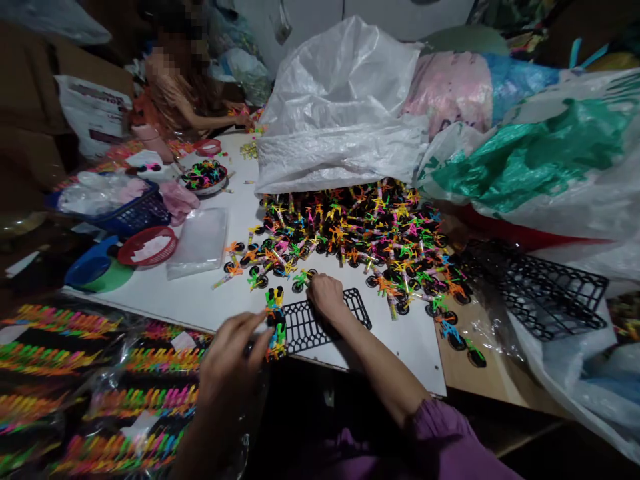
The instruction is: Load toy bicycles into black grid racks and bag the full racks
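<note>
While the hands stay apart above the white table, the left hand sits against a short column of toy bicycles, its grip impossible to confirm, and the right hand rests on a black plastic rack just beside a green toy bicycle. Main lot of neon miniature bicycles lies heaped on the table ahead, against a white woven sack.
</note>
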Available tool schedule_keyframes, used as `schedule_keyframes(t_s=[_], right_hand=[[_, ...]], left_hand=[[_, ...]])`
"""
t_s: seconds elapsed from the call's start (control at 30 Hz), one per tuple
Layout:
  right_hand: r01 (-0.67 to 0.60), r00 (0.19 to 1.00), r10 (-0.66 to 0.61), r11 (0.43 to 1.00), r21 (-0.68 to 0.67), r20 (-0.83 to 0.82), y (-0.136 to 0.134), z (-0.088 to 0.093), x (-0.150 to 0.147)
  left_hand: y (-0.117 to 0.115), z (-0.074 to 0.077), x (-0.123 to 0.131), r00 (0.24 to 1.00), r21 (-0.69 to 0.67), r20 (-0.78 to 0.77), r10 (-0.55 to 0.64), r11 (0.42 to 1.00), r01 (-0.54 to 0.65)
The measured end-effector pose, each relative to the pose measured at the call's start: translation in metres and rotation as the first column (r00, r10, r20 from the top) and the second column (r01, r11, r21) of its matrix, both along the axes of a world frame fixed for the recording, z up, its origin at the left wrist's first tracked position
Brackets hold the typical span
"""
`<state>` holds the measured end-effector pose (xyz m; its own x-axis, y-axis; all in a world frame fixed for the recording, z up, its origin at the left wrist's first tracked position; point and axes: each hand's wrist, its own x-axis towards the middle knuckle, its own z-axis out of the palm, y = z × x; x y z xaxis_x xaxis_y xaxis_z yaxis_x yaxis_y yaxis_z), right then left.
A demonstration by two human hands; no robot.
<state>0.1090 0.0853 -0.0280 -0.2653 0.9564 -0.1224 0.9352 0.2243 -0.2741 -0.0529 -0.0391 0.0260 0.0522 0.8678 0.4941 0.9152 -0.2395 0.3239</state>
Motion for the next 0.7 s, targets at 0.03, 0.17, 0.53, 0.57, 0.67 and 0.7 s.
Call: schedule_keyframes(t_s=[0.03,0.17,0.53,0.57,0.67,0.7], right_hand=[[0.041,0.998,-0.042,0.999,-0.016,-0.038,0.001,0.001,0.001],[0.131,0.896,-0.155,0.988,-0.087,-0.415,-0.007,0.001,0.016],[-0.078,0.674,-0.043,0.989,-0.129,-0.737,-0.04,-0.029,-0.015],[-0.132,0.722,0.033,0.987,-0.09,-0.691,-0.039,-0.027,-0.018],[-0.257,0.854,0.218,0.966,-0.018,-0.472,-0.04,-0.023,-0.022],[-0.272,0.877,0.242,0.962,-0.015,-0.415,-0.04,-0.022,-0.022]], left_hand=[[0.009,0.002,0.0,1.0,0.002,0.009,-0.018,1.0,0.018],[0.043,-0.008,0.004,0.985,-0.214,-0.008,-0.173,0.963,0.167],[0.044,-0.019,0.005,0.991,-0.264,0.028,-0.132,0.955,0.135],[0.045,-0.018,0.005,0.992,-0.272,0.042,-0.117,0.954,0.124],[0.048,-0.016,0.005,0.994,-0.281,0.084,-0.07,0.955,0.091],[0.048,-0.016,0.005,0.994,-0.288,0.09,-0.068,0.953,0.091]])
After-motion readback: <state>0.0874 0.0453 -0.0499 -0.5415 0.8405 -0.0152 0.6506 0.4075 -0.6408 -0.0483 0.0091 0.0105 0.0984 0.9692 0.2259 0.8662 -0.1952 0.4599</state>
